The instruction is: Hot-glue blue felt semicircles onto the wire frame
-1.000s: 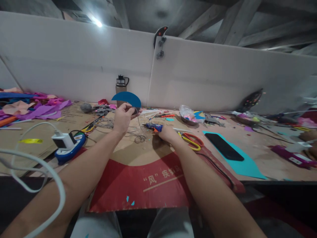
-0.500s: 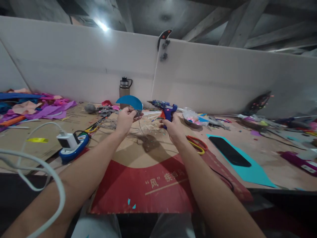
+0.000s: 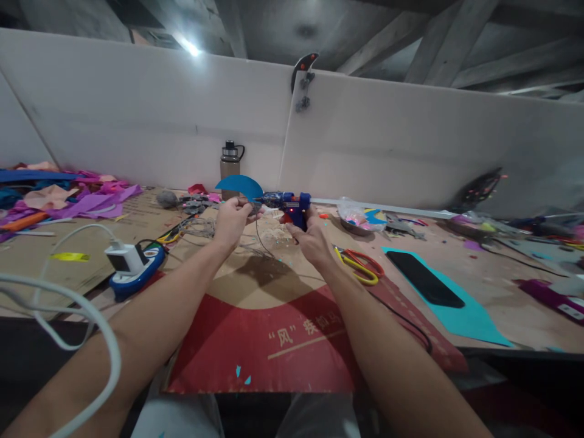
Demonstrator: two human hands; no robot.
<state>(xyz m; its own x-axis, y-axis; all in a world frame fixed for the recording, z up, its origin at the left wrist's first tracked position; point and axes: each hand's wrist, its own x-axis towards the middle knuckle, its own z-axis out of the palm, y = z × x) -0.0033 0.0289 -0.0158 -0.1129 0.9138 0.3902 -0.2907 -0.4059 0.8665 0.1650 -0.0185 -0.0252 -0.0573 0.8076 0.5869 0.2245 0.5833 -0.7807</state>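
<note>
Left hand (image 3: 230, 221): pinching blue crescent piece (image 3: 239, 185) by its lower right part, raised over worktop (image 3: 497, 274), in front of bottle (image 3: 230, 165). Piece lies just beyond the left hand, long axis roughly left-right, bulge upward; thin, flat, plain blue, pointed left tip, right end partly covered by fingers. Grey string (image 3: 258, 234) hangs below. Right of it, glue gun (image 3: 292, 204), nozzle pointing left at the piece's right end; contact can't tell. Right hand (image 3: 314, 239) wrapped around gun handle, farther from piece. Hands apart.
</note>
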